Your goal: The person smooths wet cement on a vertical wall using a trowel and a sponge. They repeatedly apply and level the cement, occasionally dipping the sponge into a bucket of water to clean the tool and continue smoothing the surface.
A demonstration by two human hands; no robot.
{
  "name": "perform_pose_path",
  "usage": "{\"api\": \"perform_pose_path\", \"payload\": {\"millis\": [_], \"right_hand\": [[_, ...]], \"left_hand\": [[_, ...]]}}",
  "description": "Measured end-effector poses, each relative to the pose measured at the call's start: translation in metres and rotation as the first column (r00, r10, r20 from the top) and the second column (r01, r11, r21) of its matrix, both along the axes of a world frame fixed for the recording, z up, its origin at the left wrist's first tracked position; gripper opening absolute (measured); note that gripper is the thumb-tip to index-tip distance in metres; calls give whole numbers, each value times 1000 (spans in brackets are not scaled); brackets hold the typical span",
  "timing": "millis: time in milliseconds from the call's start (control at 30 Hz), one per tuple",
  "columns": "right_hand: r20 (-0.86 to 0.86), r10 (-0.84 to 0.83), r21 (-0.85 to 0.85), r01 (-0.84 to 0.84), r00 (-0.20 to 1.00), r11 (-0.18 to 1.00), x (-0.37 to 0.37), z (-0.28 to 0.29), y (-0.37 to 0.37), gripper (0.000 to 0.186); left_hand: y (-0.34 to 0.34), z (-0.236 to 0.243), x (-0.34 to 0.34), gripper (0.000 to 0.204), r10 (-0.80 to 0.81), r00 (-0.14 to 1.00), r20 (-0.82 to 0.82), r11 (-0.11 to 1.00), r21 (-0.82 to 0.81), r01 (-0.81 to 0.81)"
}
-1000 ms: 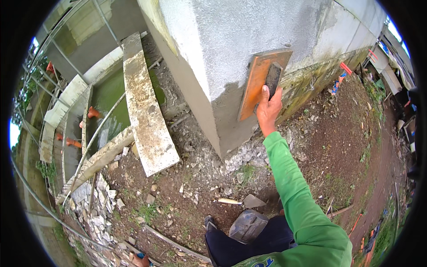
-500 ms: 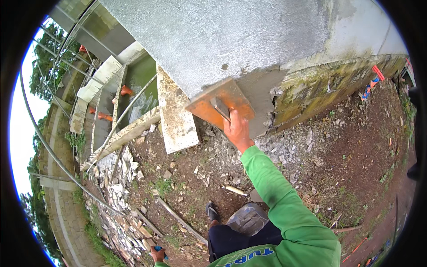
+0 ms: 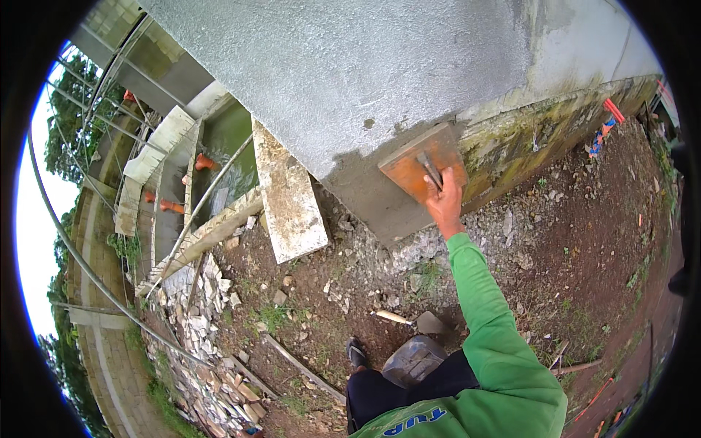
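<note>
Head view: with the grey plastered wall block (image 3: 343,73) as landmark, a basin (image 3: 232,220) of green water lies to its far left, its pale rim running down and away from the block, with orange pipe pieces (image 3: 204,162) inside. Nearer, just left of the block's corner, a stained concrete slab (image 3: 288,197) slants down, its lower end squared off over the soil. Below the basin and left of the block, a heap of broken stone (image 3: 201,306) crowds the ground, and a narrow strip of wood (image 3: 303,369) stretches from near it toward the person's foot (image 3: 357,353). Below the block's bottom corner, a trowel (image 3: 431,323) lies on the dirt, close above a grey container (image 3: 412,361) between the legs. The orange-faced float (image 3: 423,164) sits tilted on the block's lower face, over darker mortar; a bare mortar strip separates its left edge from the block's corner, while its right edge comes near the mossy band (image 3: 540,135). The right hand (image 3: 445,203) is closed around the float's handle; the left hand's state I cannot tell. Right of the block's lower corner, brown soil (image 3: 577,277) opens broadly, bordered above by that band and a red-and-blue bundle (image 3: 602,137).
</note>
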State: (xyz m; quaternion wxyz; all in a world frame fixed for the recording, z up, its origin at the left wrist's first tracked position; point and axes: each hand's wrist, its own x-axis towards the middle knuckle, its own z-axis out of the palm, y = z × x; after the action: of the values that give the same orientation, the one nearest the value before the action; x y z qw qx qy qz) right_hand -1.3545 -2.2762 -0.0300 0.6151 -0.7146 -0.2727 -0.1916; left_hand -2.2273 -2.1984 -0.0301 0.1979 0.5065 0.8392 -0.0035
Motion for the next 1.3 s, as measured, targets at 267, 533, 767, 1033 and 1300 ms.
{"api": "perform_pose_path", "payload": {"millis": [267, 533, 767, 1033, 1300], "right_hand": [[152, 144, -80, -133, 978, 988, -49, 17, 26, 16], [71, 135, 63, -139, 988, 988, -72, 101, 48, 17], [-28, 114, 11, -114, 993, 993, -27, 68, 11, 14], [134, 132, -167, -108, 982, 980, -41, 19, 16, 16], [240, 197, -175, -157, 951, 972, -83, 55, 50, 22]], "left_hand": [[12, 5, 18, 62, -11, 1000, 1, 1000, 2, 11], [10, 20, 28, 64, 36, 999, 23, 998, 48, -37], [23, 8, -52, 75, -149, 985, -89, 960, 225, 166], [33, 2, -45, 83, 26, 998, -60, 1000, 6, -26], [32, 1, 10, 87, 73, 997, -40, 996, -56, -75]]}}
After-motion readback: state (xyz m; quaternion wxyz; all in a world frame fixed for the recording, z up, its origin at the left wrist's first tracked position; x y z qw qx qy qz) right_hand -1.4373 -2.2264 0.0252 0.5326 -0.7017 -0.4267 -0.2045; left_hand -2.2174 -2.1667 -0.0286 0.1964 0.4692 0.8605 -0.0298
